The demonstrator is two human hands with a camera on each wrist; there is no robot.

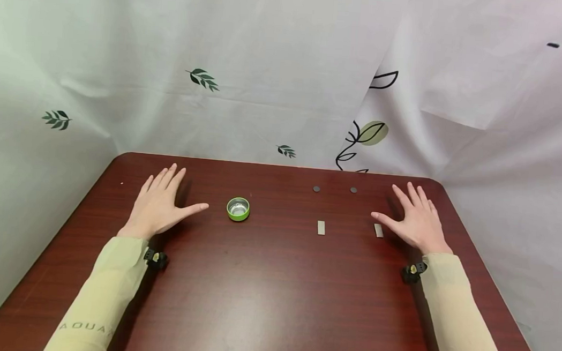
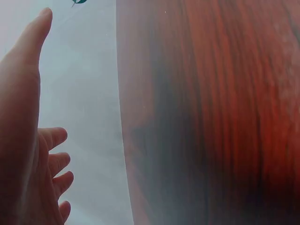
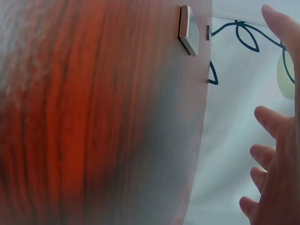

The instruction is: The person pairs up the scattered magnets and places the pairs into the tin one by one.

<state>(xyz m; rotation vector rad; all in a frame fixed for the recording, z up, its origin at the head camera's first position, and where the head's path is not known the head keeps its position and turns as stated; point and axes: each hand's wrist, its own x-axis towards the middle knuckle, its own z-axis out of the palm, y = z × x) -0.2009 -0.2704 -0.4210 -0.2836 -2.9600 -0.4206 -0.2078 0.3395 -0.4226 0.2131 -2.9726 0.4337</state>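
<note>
My left hand (image 1: 160,204) is spread over the left side of the table with its thumb pointing right, and it holds nothing. Just right of that thumb stands a small round metal bowl with a green outside (image 1: 238,209). Over on the right, my right hand (image 1: 417,220) is also spread and holds nothing. Its thumb is above a small flat silver-grey rectangular block (image 1: 378,231), which shows in the right wrist view as a thin block (image 3: 189,31) with rounded edges. A second such block (image 1: 321,228) lies further left. Behind the blocks are two small dark discs, one on the left (image 1: 316,189) and one on the right (image 1: 353,190).
The dark red wood-grain table (image 1: 274,293) has rounded far corners. A pale curtain (image 1: 278,62) printed with leaves hangs around its back and sides. Each wrist wears a small black camera, one on the left (image 1: 156,258) and one on the right (image 1: 413,272).
</note>
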